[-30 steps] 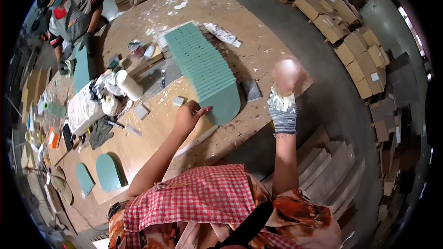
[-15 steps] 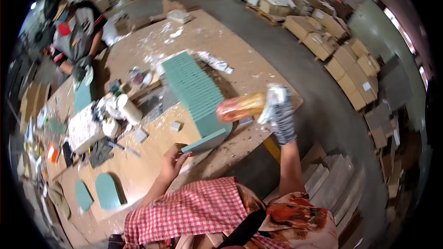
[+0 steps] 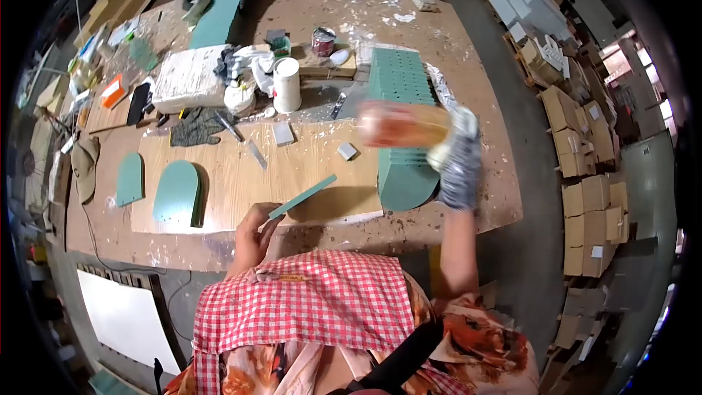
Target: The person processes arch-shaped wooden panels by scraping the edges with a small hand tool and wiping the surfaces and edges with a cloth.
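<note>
Left hand [image 3: 254, 230]: pinching the green panel [image 3: 303, 197] low, tilted above the desk [image 3: 486, 201], seemingly keeping its faces free!
Right hand [image 3: 459, 164]: gloved, gripping a blurred bottle-like thing [image 3: 402, 124] near the staggered stack [image 3: 408, 184].

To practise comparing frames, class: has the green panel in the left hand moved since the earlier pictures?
Yes. The green panel in the left hand has moved left, away from the row of overlapping panels.

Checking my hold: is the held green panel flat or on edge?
On edge: the panel in your left hand shows its narrow side.
</note>
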Motion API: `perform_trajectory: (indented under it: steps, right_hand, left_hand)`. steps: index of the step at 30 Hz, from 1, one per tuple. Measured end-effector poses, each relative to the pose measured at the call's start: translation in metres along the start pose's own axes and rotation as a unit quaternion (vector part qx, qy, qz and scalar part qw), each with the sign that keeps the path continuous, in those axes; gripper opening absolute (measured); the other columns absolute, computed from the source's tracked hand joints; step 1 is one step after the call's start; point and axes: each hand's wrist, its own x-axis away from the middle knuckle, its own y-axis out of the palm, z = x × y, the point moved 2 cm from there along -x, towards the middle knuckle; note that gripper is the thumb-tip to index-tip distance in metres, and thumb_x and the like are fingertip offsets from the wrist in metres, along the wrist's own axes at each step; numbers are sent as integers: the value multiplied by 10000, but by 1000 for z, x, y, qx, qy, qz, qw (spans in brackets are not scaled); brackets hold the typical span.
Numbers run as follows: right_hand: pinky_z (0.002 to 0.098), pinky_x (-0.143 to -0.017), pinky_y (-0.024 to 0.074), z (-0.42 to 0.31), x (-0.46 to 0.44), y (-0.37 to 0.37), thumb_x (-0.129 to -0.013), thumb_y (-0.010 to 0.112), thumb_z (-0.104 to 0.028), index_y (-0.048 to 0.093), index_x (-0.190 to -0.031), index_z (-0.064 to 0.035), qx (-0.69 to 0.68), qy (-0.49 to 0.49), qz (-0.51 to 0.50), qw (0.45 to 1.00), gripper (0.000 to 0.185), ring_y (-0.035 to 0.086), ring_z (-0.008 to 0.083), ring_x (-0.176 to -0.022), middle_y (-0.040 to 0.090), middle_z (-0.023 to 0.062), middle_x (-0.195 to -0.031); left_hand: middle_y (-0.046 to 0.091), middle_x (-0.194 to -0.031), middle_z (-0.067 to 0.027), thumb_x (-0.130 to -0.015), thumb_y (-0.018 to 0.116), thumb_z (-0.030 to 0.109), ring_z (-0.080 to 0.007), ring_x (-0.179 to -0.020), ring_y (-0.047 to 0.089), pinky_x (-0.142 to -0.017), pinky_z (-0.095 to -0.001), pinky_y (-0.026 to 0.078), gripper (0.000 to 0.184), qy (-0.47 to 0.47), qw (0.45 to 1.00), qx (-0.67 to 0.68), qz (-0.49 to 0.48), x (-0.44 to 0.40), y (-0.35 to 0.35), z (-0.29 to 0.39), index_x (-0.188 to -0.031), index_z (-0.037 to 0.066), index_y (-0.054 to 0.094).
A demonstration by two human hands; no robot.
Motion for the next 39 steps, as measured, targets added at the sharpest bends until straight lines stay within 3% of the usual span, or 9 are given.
perform_trajectory:
  steps: [2,5,12,20,24,25,33,35,39]
  right_hand:
    - [331,-930,430,-6,-21,51,-927,521,-330,441,-1253,-61,-128,193,-98,968,430,513,202,-1077,521,106,-1172]
    - [426,-918,404,41,-29,144,-924,491,-277,460,-1193,7,206,-187,-92,956,392,531,355,-1005,516,246,-1127]
    - [418,-768,492,104,-37,261,-849,549,-218,620,-965,-79,340,-104,-237,904,195,600,331,-895,624,182,-919]
    - [432,-807,443,56,-54,209,-820,585,-212,589,-1046,-57,254,-164,-189,934,274,561,330,-888,597,163,-969]
    - [431,-945,368,-16,29,177,-783,585,-175,547,-1101,-33,-83,-77,-288,951,350,496,331,-1028,544,164,-1047]
    - [425,-1001,332,-15,57,173,-783,598,-192,534,-1119,-24,137,-285,-322,892,381,473,339,-1093,527,173,-1120]
    - [468,-1044,265,-30,109,175,-842,579,-255,570,-1064,-61,91,-256,-326,905,295,492,280,-1113,566,131,-1089]
    - [464,-1023,288,28,105,188,-828,580,-199,582,-996,-49,-20,-36,-336,941,226,512,282,-1045,574,132,-1014]
    - [470,-1071,248,-23,113,179,-838,592,-209,561,-1078,-26,91,-162,-292,938,303,461,304,-1176,561,156,-1132]
  left_hand:
    - [605,-1019,-96,-861,560,-69,-171,-936,619,-814,-265,508,162,-21,1000,-10,-15,-1,0,-1,-1017,-26,546]
    - [603,-1023,-104,-864,559,-64,-179,-945,621,-826,-280,514,152,-24,999,15,-15,-8,0,3,-1012,-35,544]
    - [656,-967,-132,-846,631,37,-219,-935,651,-804,-306,507,166,-32,999,-3,-1,-10,1,-4,-981,-26,558]
    - [616,-874,-119,-833,644,12,-196,-860,648,-773,-289,512,140,5,1000,-16,16,-13,3,4,-943,-48,582]
    - [595,-859,-121,-820,648,-5,-187,-825,640,-727,-290,530,143,1,999,-5,39,-16,6,-4,-932,-61,578]
    - [595,-859,-121,-820,648,-5,-187,-825,640,-727,-290,530,143,4,999,-3,36,-18,6,-4,-932,-61,578]
    - [596,-867,-116,-812,637,-35,-186,-811,650,-714,-294,549,119,-32,999,-7,20,-11,7,-12,-897,-64,558]
    - [585,-874,-93,-827,612,-66,-179,-882,649,-733,-277,556,99,-18,999,2,28,-12,7,-12,-882,-68,530]
    - [588,-844,-101,-828,633,-26,-145,-823,638,-720,-278,550,112,-34,999,22,17,-20,12,-1,-900,-55,552]
